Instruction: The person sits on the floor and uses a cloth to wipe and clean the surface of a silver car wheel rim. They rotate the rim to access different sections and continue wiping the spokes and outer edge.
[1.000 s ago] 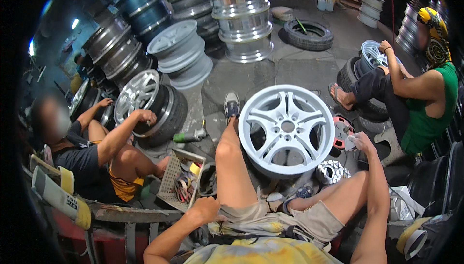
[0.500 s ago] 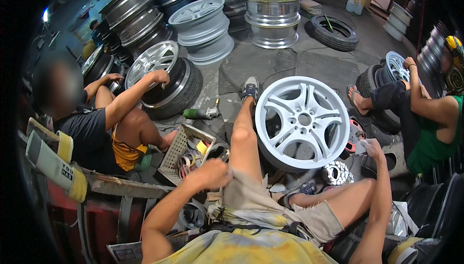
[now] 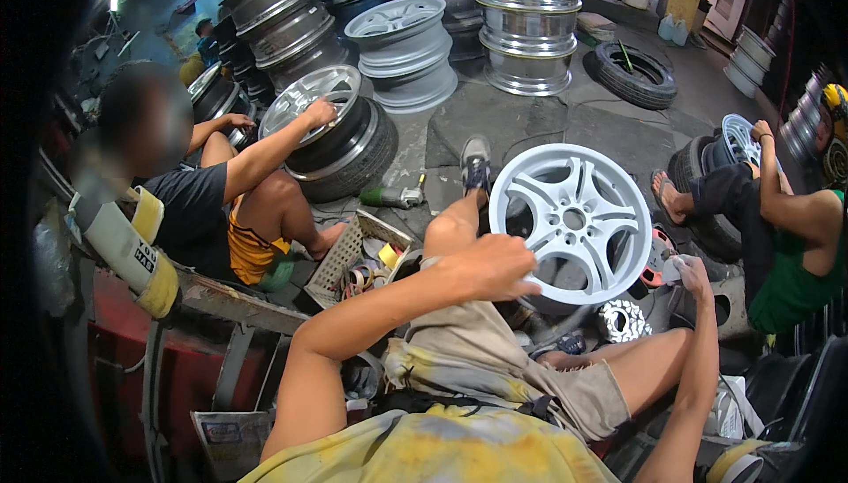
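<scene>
A pale grey five-spoke wheel rim [image 3: 572,218] lies tilted face up in front of me, between my legs. My left hand [image 3: 499,269] is over its lower left edge, fingers loosely curled and the thumb apart from them; I see nothing in it. Whether it touches the rim I cannot tell. Just off the rim's lower right, my right hand [image 3: 695,275] pinches a small pale piece of what looks like sandpaper [image 3: 674,269]. The rim's underside and what it rests on are mostly hidden.
A cream plastic basket [image 3: 346,258] of tape rolls and a green angle grinder [image 3: 393,196] lie left. One person [image 3: 177,209] sits left at a tyred wheel, another [image 3: 799,244] right. Stacked rims [image 3: 528,32] and a loose tyre [image 3: 632,75] stand beyond. A patterned disc [image 3: 624,320] lies near.
My left hand has swung from beside my knee up and right to the rim's edge. My right hand stays beside the rim with the pale piece. The view has shifted slightly.
</scene>
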The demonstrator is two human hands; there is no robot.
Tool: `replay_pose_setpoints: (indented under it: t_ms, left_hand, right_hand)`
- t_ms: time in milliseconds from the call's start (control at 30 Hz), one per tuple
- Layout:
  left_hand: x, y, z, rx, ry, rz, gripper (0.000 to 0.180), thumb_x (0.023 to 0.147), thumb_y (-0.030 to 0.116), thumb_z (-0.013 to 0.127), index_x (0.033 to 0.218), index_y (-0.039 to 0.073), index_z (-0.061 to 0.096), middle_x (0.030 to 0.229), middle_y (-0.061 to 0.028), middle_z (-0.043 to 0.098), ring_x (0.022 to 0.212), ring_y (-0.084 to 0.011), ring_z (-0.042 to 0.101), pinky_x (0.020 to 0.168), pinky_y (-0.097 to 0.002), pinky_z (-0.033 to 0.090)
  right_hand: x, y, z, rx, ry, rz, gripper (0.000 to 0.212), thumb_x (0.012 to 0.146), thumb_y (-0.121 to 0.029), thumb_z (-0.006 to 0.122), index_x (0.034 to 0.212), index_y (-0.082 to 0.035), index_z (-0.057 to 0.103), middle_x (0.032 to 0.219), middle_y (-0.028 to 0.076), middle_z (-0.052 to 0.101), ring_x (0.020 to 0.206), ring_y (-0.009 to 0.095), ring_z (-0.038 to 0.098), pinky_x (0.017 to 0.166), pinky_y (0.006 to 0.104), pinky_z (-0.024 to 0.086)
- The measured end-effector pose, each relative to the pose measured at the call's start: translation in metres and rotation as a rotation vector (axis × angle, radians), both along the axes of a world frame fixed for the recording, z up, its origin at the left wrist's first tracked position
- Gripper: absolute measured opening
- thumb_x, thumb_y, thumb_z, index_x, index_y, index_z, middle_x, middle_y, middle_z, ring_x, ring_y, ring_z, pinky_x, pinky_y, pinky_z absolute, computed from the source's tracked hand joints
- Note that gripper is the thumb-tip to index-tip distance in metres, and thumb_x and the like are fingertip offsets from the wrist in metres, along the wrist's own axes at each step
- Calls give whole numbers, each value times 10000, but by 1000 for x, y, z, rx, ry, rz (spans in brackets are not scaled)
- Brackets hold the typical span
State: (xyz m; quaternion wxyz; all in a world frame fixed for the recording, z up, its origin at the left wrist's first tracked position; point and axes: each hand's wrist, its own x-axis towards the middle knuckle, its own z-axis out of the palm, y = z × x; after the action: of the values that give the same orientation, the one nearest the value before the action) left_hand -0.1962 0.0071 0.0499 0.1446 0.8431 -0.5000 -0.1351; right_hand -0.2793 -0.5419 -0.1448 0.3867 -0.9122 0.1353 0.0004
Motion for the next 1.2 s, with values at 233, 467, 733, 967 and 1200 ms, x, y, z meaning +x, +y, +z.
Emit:
replay_pose_setpoints:
  t_ms: [233, 467, 733, 967, 1200]
  left_hand:
    - [4, -92, 28, -56, -88, -207, 381, 796, 335, 754, 865, -39, 725, 886, -224, 712, 862, -384, 718, 781, -454, 579]
    - [130, -109, 27, -26, -103, 36, 384, 901, 374, 676, 947, -3, 733, 922, -246, 706, 909, -407, 694, 832, -490, 545]
    - [182, -51, -20, 311, 210, 165, 403, 906, 364, 671, 1051, -6, 733, 997, -251, 714, 944, -392, 698, 856, -453, 541]
    - [207, -37, -30, 222, 247, 253, 396, 916, 352, 660, 1099, 7, 724, 963, -246, 720, 911, -377, 708, 818, -457, 548]
    - [205, -50, -24, 279, 221, 235, 408, 926, 379, 649, 1113, 24, 722, 999, -239, 724, 957, -384, 701, 857, -461, 545]
  right_hand:
    - [28, 73, 64, -251, -61, 102, 293, 973, -200, 574, 1118, 22, 698, 995, 191, 737, 855, 255, 697, 777, 375, 534]
    - [38, 199, 43, -214, -49, 362, 252, 860, -73, 654, 1101, -50, 726, 1050, 216, 698, 948, 343, 680, 826, 421, 533]
    - [10, 291, -42, -450, -78, 394, 195, 927, -168, 615, 995, -31, 736, 987, 167, 661, 897, 355, 623, 807, 449, 508]
    - [30, 339, -25, -107, 5, 342, 262, 968, -164, 567, 1155, -43, 704, 1037, 180, 629, 953, 358, 608, 835, 459, 486]
    - [44, 327, -50, -218, 64, 405, 305, 1009, -227, 510, 1162, -66, 719, 1216, 213, 596, 1103, 383, 545, 948, 494, 432]
